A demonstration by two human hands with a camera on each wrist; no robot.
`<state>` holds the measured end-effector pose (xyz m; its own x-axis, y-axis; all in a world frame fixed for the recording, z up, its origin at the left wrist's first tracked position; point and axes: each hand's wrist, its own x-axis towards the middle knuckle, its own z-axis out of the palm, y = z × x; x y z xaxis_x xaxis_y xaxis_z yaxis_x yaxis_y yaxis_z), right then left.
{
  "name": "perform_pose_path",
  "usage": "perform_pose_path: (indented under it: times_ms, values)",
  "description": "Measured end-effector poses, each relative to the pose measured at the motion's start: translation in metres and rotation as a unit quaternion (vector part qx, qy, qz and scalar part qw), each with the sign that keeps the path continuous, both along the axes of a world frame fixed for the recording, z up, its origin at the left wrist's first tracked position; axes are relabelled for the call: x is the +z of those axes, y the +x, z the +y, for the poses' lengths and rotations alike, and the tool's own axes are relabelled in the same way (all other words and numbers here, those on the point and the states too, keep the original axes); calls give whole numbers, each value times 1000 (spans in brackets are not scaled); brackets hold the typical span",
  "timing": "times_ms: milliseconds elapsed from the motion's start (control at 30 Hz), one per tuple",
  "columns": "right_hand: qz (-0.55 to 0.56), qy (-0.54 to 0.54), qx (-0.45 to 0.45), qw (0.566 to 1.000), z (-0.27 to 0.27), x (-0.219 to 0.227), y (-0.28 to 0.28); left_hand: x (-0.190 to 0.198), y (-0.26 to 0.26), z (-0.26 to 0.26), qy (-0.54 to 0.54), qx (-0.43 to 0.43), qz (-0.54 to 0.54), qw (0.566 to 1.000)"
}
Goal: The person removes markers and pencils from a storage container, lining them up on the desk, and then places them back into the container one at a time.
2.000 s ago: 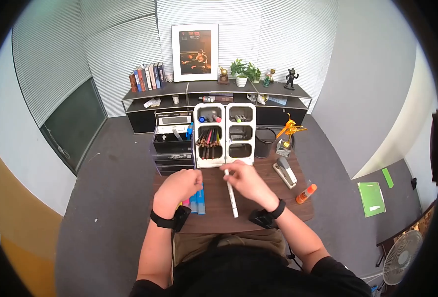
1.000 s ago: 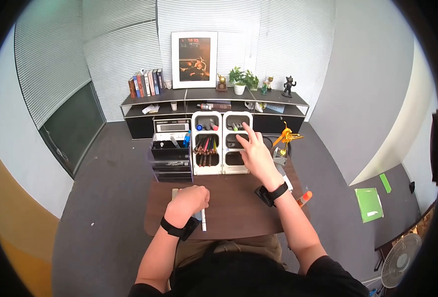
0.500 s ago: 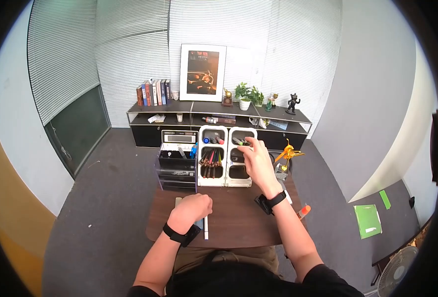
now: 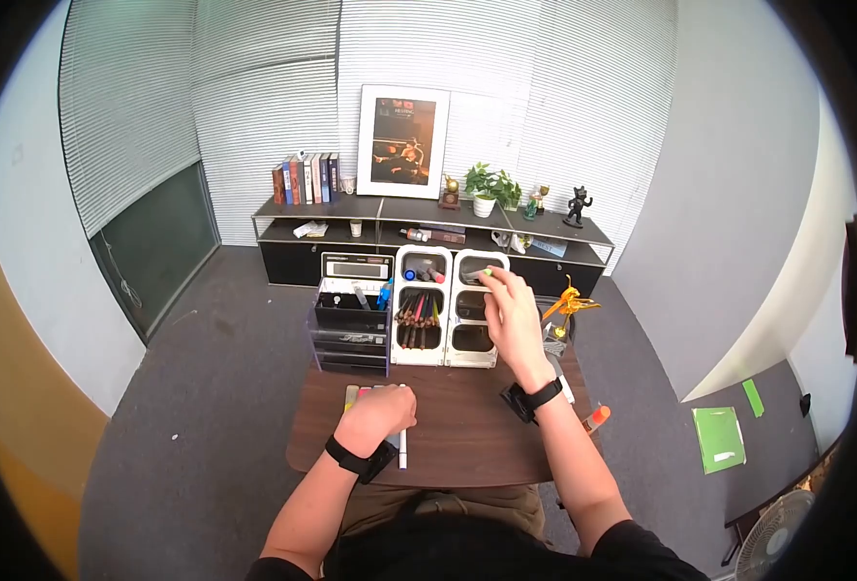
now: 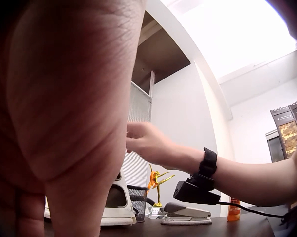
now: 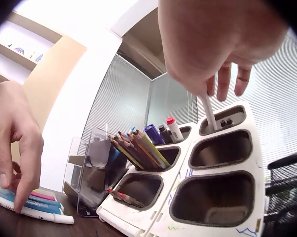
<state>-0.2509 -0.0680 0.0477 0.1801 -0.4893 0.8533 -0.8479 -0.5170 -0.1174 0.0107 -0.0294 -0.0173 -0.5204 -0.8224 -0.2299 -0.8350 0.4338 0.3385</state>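
Observation:
At the back of the table, my right hand (image 4: 516, 324) is over the upper right compartment of the white pen organizer (image 6: 178, 197). Its fingers pinch a slim light-coloured marker (image 6: 208, 112) with a green end; the marker's lower part is inside that compartment, beside two dark-tipped pens (image 6: 226, 122). Nearer my body, my left hand (image 4: 378, 412) rests its fingertips on a row of flat-lying markers. The outermost is a white marker (image 6: 45, 214), next to a blue highlighter (image 6: 40, 201) and a pink one (image 6: 44, 195). In the head view, this hand covers most of the row.
Colored pencils (image 6: 141, 150) and several markers fill the organizer's left column. A clear drawer box (image 4: 351, 339) stands left of it. To the right are a stapler (image 5: 188, 214), a glue stick (image 4: 595, 418), a mesh cup (image 5: 137, 200) and a golden figurine (image 4: 569, 300).
My right hand has laid the white marker by the highlighters, reached to the organizer and gripped the green-ended marker. My left hand has settled over the row.

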Motion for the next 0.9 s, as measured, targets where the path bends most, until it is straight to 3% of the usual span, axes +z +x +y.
perform_pose_path:
  times_ms: [167, 233, 333, 433, 467, 567, 767, 900]
  values:
    - [-139, -60, 39, 988, 30, 17, 8, -7, 2, -5, -23, 0, 38, 999]
    - [-172, -13, 69, 983, 33, 14, 4, 0, 2, -4, -25, 3, 40, 999]
    - [-258, 161, 136, 943, 41, 0, 9, 17, 8, 5, -46, 1, 33, 998]
    - [-219, 283, 150, 922, 42, -27, 17, 13, 15, -1, -50, -4, 40, 998]
    - [-196, 330, 137, 913, 47, -31, 22, 5, 19, -4, -97, -12, 60, 993]
    - [-165, 474, 126, 856, 62, -46, 38, 14, 22, -4, -62, -3, 56, 997]
    - [-142, 508, 139, 838, 63, -81, 58, 25, 21, 1, -44, 0, 59, 997]
    - [-140, 537, 138, 821, 64, -80, 66, 16, 21, -2, -55, -3, 78, 995]
